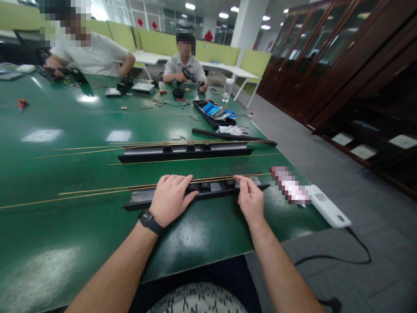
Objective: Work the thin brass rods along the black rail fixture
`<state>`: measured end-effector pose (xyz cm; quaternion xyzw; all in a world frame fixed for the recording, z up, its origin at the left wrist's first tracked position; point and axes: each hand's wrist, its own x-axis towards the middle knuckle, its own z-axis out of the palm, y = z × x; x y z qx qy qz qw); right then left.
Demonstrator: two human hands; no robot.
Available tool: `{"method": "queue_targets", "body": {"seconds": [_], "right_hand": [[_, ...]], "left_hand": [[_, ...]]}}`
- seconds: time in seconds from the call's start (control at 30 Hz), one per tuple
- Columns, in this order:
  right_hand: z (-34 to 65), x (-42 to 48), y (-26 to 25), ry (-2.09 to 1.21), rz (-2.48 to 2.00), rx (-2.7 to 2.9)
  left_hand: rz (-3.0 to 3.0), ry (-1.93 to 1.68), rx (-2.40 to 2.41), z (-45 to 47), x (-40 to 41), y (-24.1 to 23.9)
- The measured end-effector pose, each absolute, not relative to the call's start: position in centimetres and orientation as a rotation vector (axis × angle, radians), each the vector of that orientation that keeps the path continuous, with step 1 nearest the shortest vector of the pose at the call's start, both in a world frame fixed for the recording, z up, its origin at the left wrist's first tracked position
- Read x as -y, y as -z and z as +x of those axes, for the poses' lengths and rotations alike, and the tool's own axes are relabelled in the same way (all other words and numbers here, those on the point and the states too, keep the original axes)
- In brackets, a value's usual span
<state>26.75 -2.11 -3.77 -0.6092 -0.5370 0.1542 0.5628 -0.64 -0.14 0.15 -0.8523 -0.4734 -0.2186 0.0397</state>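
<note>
In front of me a long black rail (215,192) with a silvery strip and small black blocks along it lies on the green table. My left hand (171,198), wearing a dark watch (150,220), wraps over its left half, thumb on the near side and fingers over the top. Thin brass-coloured rods (97,190) run along the rail and stick out far to the left. Near the rail's right end, my right hand (250,198) pinches a thin rod between thumb and fingertips. A second similar rail (185,153), with more rods (81,152) along it, lies just beyond.
A red-edged blurred device (289,184) and a white power strip (329,206) with a black cable lie at the right edge. Farther back are a black bar (234,137), white gloves (233,130) and a black tray (208,117) of blue packets. Two people sit across the table.
</note>
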Motion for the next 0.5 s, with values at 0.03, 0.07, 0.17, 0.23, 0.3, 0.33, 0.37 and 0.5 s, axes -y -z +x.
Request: {"method": "queue_targets", "body": {"seconds": [0.03, 0.07, 0.17, 0.23, 0.3, 0.33, 0.37, 0.5], "right_hand": [[26.74, 2.10, 3.76, -0.362, -1.431, 1.262], [26.74, 2.08, 3.77, -0.360, -1.429, 1.257], [26.81, 1.95, 3.80, -0.345, -1.427, 1.232], [26.88, 1.86, 3.83, -0.333, -1.436, 1.215], [26.94, 1.82, 3.84, -0.328, -1.447, 1.211], [26.95, 1.82, 3.84, -0.328, -1.450, 1.214], [26.96, 1.83, 3.83, -0.329, -1.450, 1.219], [26.90, 1.96, 3.74, -0.335, -1.447, 1.251]], "left_hand": [[-2.613, 0.675, 1.452, -0.64, 0.14, -0.15], [-2.615, 0.680, 1.453, -0.64, 0.13, -0.15], [-2.617, 0.684, 1.455, -0.65, 0.12, -0.15], [-2.616, 0.674, 1.456, -0.67, 0.12, -0.15], [-2.614, 0.662, 1.456, -0.68, 0.13, -0.17], [-2.614, 0.659, 1.456, -0.68, 0.14, -0.18], [-2.614, 0.657, 1.457, -0.67, 0.15, -0.21], [-2.614, 0.657, 1.466, -0.63, 0.21, -0.30]]}}
